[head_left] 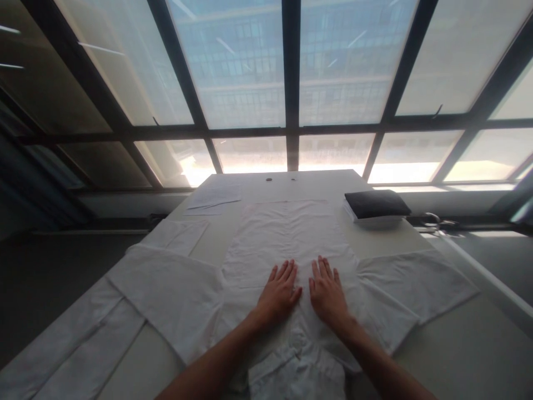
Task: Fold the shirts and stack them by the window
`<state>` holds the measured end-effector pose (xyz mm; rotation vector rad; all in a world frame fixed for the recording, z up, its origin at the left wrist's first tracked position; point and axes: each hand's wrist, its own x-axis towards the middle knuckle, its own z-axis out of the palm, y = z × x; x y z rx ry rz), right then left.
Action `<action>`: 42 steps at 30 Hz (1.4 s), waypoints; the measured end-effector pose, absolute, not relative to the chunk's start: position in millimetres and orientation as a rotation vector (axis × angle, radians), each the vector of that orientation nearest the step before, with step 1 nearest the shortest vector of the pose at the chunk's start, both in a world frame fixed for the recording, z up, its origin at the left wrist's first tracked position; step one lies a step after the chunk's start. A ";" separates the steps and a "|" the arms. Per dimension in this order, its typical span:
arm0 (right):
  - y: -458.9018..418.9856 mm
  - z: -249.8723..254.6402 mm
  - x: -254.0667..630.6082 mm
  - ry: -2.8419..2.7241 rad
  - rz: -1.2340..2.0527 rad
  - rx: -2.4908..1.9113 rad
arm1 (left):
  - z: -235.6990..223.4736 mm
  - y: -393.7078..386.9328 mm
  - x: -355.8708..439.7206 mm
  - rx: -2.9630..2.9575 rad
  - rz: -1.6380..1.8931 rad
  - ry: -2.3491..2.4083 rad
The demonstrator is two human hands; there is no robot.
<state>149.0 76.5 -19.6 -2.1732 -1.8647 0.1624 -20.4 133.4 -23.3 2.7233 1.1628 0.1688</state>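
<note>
To smooth the shirt [291,236] well, it seems best to keep both palms flat and push softly from the wrinkly middle out to the sides, going slowly so the cloth does not bunch up. The left hand [278,291] and the right hand [328,291] lie palm down with loose fingers, side by side and a little apart, gripping nothing. The shirt is right under both, spread on the table [320,187], with its body reaching ahead of them and its sleeves [420,280] out to both sides.
</note>
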 end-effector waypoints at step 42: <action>146.9 -30.2 206.1 -1.868 -0.105 -2.213 | -38.9 134.1 -17.0 2.782 0.249 1.255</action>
